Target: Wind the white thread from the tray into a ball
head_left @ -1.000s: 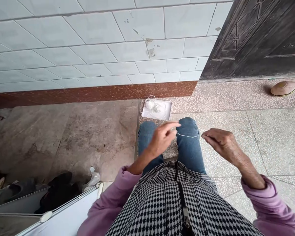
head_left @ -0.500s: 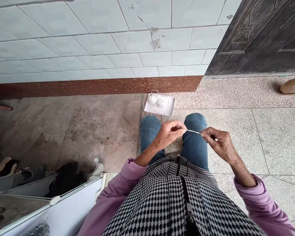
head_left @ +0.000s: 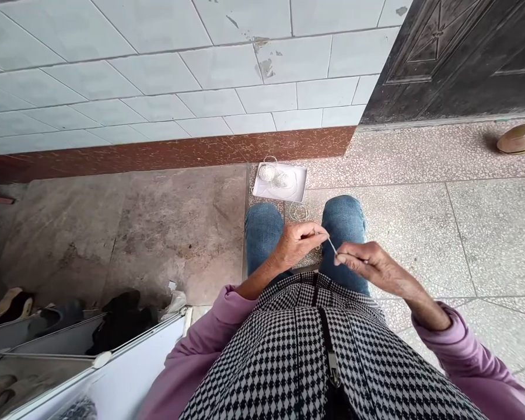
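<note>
A short length of white string (head_left: 332, 245) runs taut and slanting between my two hands, over my lap. My left hand (head_left: 295, 245) is closed, pinching its upper end between thumb and fingertips. Lower and to the right, my right hand (head_left: 370, 262) is closed with thumb and finger pressed on the other end. Two balls of white string (head_left: 275, 175) lie in a shallow white box (head_left: 298, 175) on the floor beyond my knees. Loose loops of string (head_left: 298, 211) rest on the floor between the box and my left hand.
A tiled wall (head_left: 219, 70) with a brown base strip stands in front. A dark carved door (head_left: 450, 64) is at the upper right, with a brownish ball (head_left: 520, 139) near it. At the lower left, a white rack (head_left: 131, 356) holds shoes.
My right hand has moved left and slightly down, nearer my left hand. The string between them now slants more steeply and looks shorter. The view has shifted slightly.
</note>
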Available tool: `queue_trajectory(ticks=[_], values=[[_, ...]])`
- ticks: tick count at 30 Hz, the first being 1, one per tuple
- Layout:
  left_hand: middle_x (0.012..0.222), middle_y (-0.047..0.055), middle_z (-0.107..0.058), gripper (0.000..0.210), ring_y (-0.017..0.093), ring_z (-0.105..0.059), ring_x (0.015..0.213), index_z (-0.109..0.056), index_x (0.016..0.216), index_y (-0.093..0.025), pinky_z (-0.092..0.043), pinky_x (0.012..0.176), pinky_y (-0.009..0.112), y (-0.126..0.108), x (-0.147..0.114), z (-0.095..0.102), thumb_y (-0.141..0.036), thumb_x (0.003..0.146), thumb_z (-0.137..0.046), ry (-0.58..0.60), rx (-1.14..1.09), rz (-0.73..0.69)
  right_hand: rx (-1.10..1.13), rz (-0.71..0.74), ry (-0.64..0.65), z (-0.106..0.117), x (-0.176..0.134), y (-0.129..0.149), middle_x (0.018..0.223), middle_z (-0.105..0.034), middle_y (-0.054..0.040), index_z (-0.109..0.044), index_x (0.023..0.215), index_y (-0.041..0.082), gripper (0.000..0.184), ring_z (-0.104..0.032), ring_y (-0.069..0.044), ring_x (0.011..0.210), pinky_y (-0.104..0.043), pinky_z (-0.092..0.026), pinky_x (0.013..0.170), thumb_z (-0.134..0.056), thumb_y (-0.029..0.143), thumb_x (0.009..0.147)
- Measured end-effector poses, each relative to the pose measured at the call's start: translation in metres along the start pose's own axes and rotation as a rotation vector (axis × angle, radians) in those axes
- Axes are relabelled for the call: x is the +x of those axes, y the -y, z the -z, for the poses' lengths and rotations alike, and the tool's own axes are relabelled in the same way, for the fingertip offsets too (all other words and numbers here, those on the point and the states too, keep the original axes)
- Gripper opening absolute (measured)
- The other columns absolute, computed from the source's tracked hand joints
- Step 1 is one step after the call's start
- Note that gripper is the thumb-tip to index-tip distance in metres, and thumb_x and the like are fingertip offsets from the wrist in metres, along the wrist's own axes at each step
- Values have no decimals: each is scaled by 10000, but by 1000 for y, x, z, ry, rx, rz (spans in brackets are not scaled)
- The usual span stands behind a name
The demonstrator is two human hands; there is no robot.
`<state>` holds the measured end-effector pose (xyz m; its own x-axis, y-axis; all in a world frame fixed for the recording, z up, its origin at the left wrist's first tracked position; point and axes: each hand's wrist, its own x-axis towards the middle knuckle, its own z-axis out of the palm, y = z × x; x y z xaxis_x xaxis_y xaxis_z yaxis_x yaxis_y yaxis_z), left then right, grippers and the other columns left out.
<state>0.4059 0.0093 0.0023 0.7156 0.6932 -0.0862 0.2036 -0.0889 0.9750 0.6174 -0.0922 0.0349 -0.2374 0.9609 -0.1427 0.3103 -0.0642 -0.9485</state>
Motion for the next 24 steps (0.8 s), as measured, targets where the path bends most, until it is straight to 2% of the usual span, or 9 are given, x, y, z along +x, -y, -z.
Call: queue_trajectory(ticks=[4,5,9,12,16,19,21,22,24], values=[[674,-4,-688,169,109,-530,591,-809,880,-171,-431,589,244,-9,-6,-2,-286,958,-713,88,7,0,62,5,-280,8,6,-4,684,-548,11,-665,771,203,526,-441,-120,605,-270,-368,544,-669,678,996],[665,-7,-681,172,105,-520,581,-813,883,-171,-426,579,241,-10,-6,-1,-293,958,-716,66,8,-8,63,-4,-291,8,6,-7,683,-558,9,-680,774,200,528,-449,-120,603,-269,-373,543,-669,679,995],[692,12,-734,191,104,-532,567,-840,921,-179,-425,552,238,-2,-1,19,-340,942,-738,-51,44,-35,78,-32,-122,12,-9,-24,749,-697,-19,-792,893,195,445,-578,-127,629,-265,-477,594,-668,601,1030],[847,57,-830,200,140,-673,677,-856,933,-190,-526,638,252,14,-3,44,-352,928,-738,-66,97,-12,17,-57,-191,39,-28,-42,835,-788,-63,-830,892,200,432,-709,-178,746,-305,-570,702,-726,609,989],[917,63,-851,186,191,-761,818,-853,887,-203,-600,777,293,30,-19,95,-365,891,-761,-187,193,63,-139,-153,-399,105,-60,-76,826,-813,-73,-829,795,228,445,-741,-220,761,-343,-590,697,-809,664,885],[795,21,-804,210,155,-673,666,-849,919,-204,-539,645,270,38,-37,137,-398,887,-777,-281,264,140,-260,-182,-523,141,-81,-93,809,-811,-57,-828,788,260,388,-721,-224,712,-345,-558,631,-832,640,866],[638,-25,-694,238,128,-577,576,-843,951,-203,-479,591,258,42,-46,157,-417,937,-737,-283,343,199,-307,-162,-556,146,-86,-94,808,-807,-49,-827,812,267,356,-709,-223,694,-340,-536,605,-804,611,901],[618,-31,-667,240,131,-575,586,-838,950,-206,-486,614,264,42,-48,162,-411,960,-713,-280,402,214,-325,-150,-552,142,-85,-91,805,-803,-47,-820,815,263,356,-705,-220,688,-337,-530,600,-784,600,923],[749,-7,-745,213,182,-675,739,-832,949,-213,-555,757,313,39,-47,159,-363,971,-683,-311,528,183,-358,-130,-501,126,-76,-80,798,-795,-47,-800,808,245,381,-699,-214,680,-333,-526,602,-739,589,961]])
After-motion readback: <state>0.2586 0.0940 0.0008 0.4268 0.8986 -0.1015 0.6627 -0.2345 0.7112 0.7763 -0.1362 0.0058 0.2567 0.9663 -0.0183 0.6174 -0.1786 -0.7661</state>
